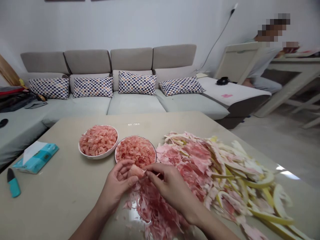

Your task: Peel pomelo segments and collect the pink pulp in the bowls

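Just in front of the nearer bowl, my left hand [117, 181] has its fingers closed around a pale pink pomelo segment [136, 171]. My right hand [166, 181] pinches at the segment's right end, where a thin bit of membrane shows between thumb and forefinger. Pink pomelo pulp fills the dark-rimmed bowl [156, 154] beyond my hands. A second white bowl [100, 156], heaped with the same pulp, stands to its left. Torn pink membranes [160, 213] lie below and right of my hands, partly hidden by my right arm.
Thick yellow-white pomelo peels [260, 183] cover the table's right side. On the left lie a blue tissue pack [37, 156] and a knife with a turquoise handle [13, 185]. A grey sofa [130, 103] stands behind the table [72, 206]. A person [265, 63] sits at the far right.
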Tool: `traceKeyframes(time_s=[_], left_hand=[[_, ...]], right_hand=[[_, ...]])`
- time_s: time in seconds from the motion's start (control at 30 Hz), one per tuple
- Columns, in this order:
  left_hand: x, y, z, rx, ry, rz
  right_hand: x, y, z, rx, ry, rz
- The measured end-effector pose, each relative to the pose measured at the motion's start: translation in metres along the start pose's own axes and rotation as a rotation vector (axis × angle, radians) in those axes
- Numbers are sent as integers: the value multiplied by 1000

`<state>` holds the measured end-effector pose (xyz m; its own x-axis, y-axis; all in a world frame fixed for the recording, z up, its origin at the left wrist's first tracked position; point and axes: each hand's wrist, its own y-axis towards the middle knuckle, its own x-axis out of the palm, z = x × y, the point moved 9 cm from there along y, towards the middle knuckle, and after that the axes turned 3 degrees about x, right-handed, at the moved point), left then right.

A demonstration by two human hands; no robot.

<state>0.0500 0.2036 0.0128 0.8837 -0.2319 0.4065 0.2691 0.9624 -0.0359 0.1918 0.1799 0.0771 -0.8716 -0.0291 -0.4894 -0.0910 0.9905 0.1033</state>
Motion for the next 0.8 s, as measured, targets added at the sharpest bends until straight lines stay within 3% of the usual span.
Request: traceKeyframes(time_s=[0.13,0.33,0.57,0.8], left_hand=[[-1,-2,-1,-28,-28,24],[7,-4,-4,-24,-176,-64],[8,-5,-1,45,-51,-114],[20,-9,0,34,-76,-211]], right_hand=[[-10,-8,-7,-28,-95,47],[-7,-14,-14,16,22,24],[-4,-14,-16,16,36,21],[-1,-16,-17,-26,-57,85]])
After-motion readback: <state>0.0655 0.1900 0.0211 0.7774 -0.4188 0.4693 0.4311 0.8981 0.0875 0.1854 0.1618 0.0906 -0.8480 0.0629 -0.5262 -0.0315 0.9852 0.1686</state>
